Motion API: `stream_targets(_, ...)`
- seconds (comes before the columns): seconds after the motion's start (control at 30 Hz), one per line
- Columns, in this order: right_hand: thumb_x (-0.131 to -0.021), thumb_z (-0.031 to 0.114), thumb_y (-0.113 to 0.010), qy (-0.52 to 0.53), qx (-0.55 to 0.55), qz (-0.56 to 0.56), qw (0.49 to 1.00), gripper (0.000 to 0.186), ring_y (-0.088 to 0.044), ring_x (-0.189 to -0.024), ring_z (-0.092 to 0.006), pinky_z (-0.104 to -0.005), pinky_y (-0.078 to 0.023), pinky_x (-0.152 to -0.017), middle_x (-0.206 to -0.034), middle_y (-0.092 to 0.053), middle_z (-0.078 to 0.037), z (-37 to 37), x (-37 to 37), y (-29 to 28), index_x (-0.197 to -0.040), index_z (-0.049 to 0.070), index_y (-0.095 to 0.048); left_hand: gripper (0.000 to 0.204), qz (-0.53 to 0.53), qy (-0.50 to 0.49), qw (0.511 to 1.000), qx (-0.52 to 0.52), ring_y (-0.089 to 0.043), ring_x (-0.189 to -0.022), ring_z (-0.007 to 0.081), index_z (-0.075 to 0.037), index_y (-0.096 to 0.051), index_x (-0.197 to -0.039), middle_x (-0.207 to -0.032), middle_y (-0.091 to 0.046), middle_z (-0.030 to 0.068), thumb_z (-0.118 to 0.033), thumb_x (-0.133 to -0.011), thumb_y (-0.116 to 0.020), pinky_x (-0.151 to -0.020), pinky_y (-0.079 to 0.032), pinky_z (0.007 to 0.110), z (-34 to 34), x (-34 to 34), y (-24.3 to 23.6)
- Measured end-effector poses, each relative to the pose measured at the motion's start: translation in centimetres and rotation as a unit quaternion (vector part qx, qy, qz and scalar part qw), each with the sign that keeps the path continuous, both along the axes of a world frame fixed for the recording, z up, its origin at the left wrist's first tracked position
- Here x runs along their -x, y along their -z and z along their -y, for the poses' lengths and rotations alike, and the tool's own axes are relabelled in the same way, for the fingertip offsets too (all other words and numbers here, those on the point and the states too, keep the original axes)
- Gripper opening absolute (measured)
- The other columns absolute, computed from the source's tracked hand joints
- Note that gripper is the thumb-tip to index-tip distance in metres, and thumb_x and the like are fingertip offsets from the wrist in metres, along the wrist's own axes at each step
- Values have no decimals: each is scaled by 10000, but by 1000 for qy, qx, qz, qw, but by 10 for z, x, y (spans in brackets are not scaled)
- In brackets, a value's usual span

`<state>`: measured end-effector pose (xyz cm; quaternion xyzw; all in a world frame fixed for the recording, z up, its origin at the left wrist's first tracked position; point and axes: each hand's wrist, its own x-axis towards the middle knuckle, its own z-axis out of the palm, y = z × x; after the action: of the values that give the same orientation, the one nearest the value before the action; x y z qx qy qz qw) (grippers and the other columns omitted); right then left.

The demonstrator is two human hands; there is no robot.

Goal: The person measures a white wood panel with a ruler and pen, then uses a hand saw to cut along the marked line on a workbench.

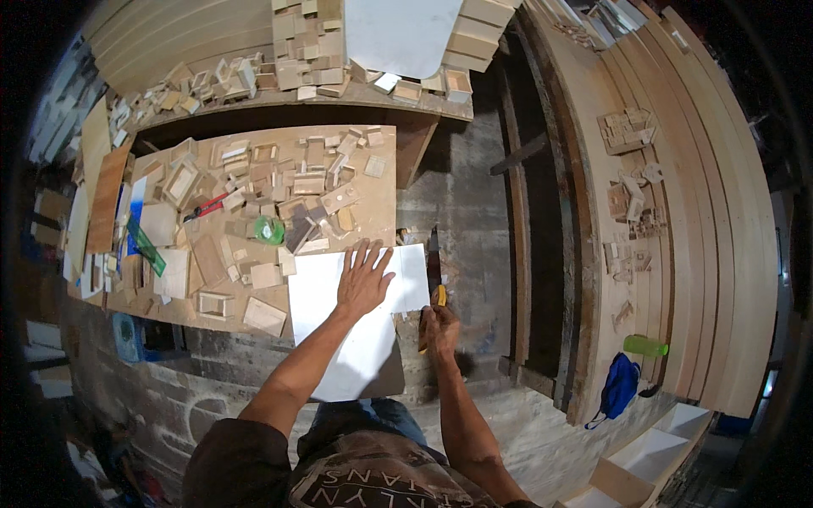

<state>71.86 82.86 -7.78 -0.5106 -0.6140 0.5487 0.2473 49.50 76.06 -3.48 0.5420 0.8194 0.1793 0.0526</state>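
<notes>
A white board (326, 368) lies across the near right corner of the work table and reaches back toward my body. My left hand (364, 279) rests flat on it, fingers spread. Just past the board's right edge, my right hand (441, 328) is closed round the handle of a handsaw (434, 258). Its dark blade points away from me, upright in the picture, beside the board's edge. Yellow shows on the handle above my fingers, and the rest of the grip is partly hidden. Whether the teeth touch the board I cannot tell.
Small wooden boxes and offcuts crowd the work table (377, 216), with red-handled pliers (206, 207), a green tape roll (269, 229) and a green set square (146, 247). To the right stands a long plank-topped bench (584, 212) holding a blue cloth bag (619, 385) and green bottle (645, 345).
</notes>
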Motion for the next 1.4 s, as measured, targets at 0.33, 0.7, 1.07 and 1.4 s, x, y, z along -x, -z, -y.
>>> stream_targets(0.33, -936, 330, -697, 67, 64, -14, 996, 392, -548, -678, -111, -300, -450, -618, -766, -636, -33, 14, 3, 9, -994, -58, -686, 486, 44, 74, 996, 0, -375, -1425, 328, -56, -552, -1405, -1472, -508, 118, -340, -1012, -536, -1179, -273, 557, -9, 13, 6)
stream_targets(0.7, -942, 273, -662, 85, 78, -15, 993, 331, -542, -677, -113, -302, -446, -615, -765, -631, -36, 26, 5, -1, -984, -55, -680, 443, 42, 113, 991, -62, -427, -1374, 339, -24, -594, -1339, -1404, -554, 122, -301, -995, -566, -1152, -306, 547, -9, 19, 13)
stream_targets(1.07, -941, 265, -669, 57, 126, -7, 990, 335, -530, -652, -108, -297, -435, -591, -789, -631, -28, 31, 1, -13, -1007, -63, -674, 448, 18, 131, 990, -55, -411, -1366, 337, -2, -577, -1342, -1405, -534, 111, -278, -990, -578, -1159, -320, 517, -3, 16, 3)
stream_targets(1.4, -975, 115, -636, 61, -109, -58, 990, 469, -576, -1209, -259, -375, -455, -1024, -1377, -573, -161, 46, -34, -130, -1424, 38, -525, 395, -3, 87, 994, -69, -458, -1281, 320, -5, -597, -1290, -1370, -529, 78, -187, -940, -609, -1087, -361, 483, -4, 2, 8)
